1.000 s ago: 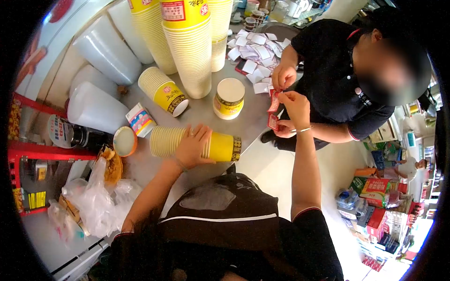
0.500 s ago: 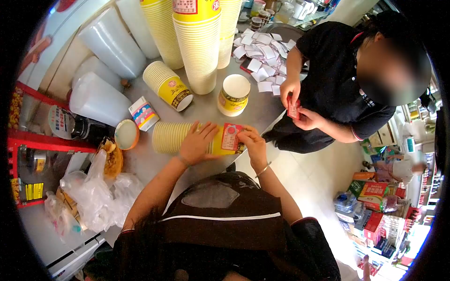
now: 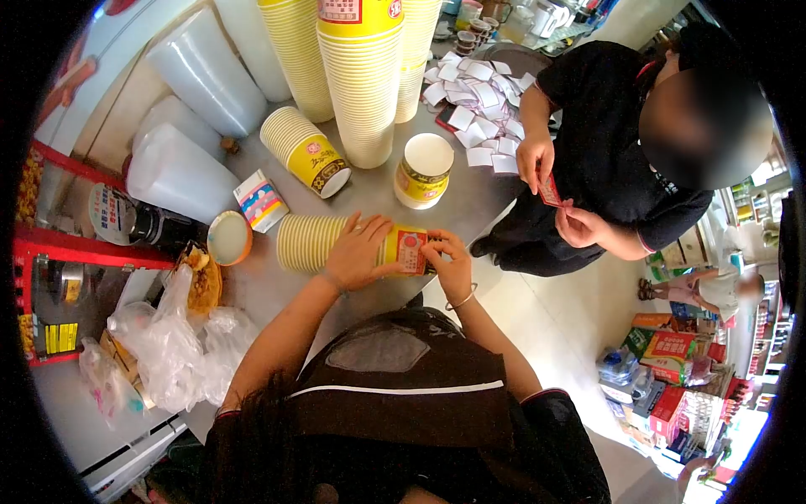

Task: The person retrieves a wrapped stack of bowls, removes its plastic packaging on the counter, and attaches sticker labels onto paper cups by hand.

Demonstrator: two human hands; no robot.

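A stack of yellow paper cups (image 3: pixel 302 244) lies on its side on the metal counter in front of me. My left hand (image 3: pixel 357 252) rests over it with the fingers curved around, holding it. A red-and-white label (image 3: pixel 411 251) sits on the yellow outer cup at the stack's right end. At that label's right edge, my right hand (image 3: pixel 451 262) has its fingertips drawn together on it. Just beyond stand a few nested cups (image 3: pixel 422 172), upright. A shorter cup stack (image 3: pixel 304 151) lies on its side to their left.
Tall cup stacks (image 3: pixel 359 92) rise at the back, beside a pile of white cards (image 3: pixel 483 101). A co-worker (image 3: pixel 621 143) at right handles a small red label (image 3: pixel 550 191). On the left are a tissue box (image 3: pixel 260 202), an orange bowl (image 3: pixel 229 239) and plastic bags (image 3: pixel 172 340).
My right fingers have closed in at the label's right edge, and the label looks lower on the cup. My left hand stays on the stack. The co-worker's hands have shifted slightly.
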